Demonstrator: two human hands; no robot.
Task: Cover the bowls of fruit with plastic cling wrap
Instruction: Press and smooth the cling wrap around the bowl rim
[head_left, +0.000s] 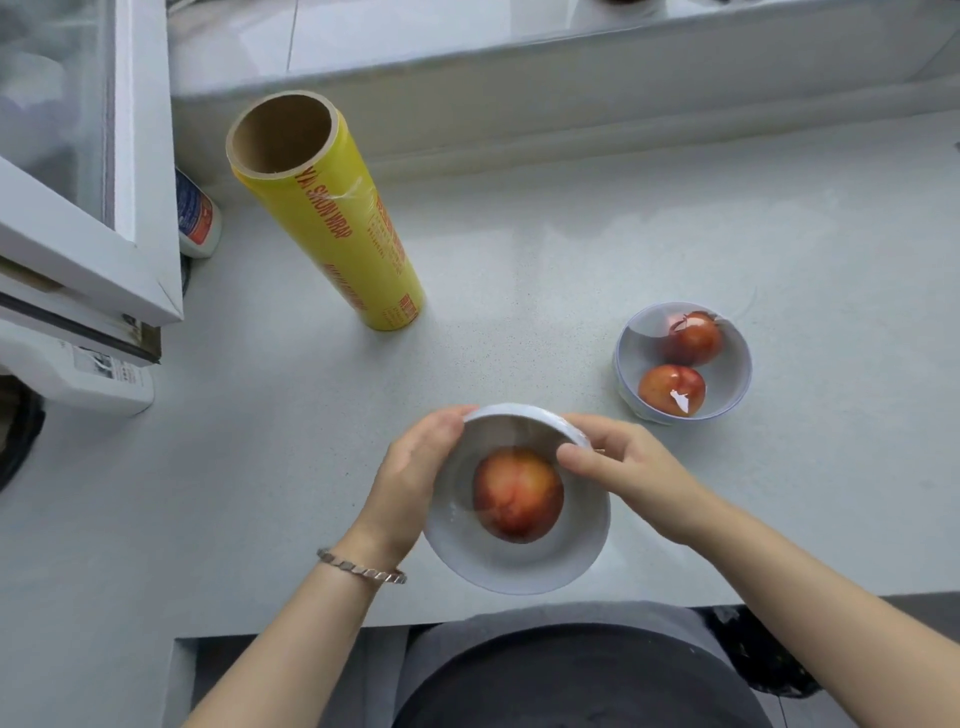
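A white bowl (498, 564) with one red-orange fruit (518, 493) stands near the counter's front edge, with clear cling wrap stretched over its top. My left hand (415, 467) cups the bowl's left rim, fingers curled round the far edge. My right hand (618, 462) holds the right rim, thumb lying on the wrap. A second white bowl (628, 374) with two red fruits (671, 389) stands to the right, with film over it. The yellow cling wrap roll (332, 218) stands upright at the back left.
The white counter (571, 260) ends just below the near bowl. A raised ledge (519, 98) runs along the back. An open white window frame (93, 218) juts in at the left, with a small bottle (196, 218) beside it.
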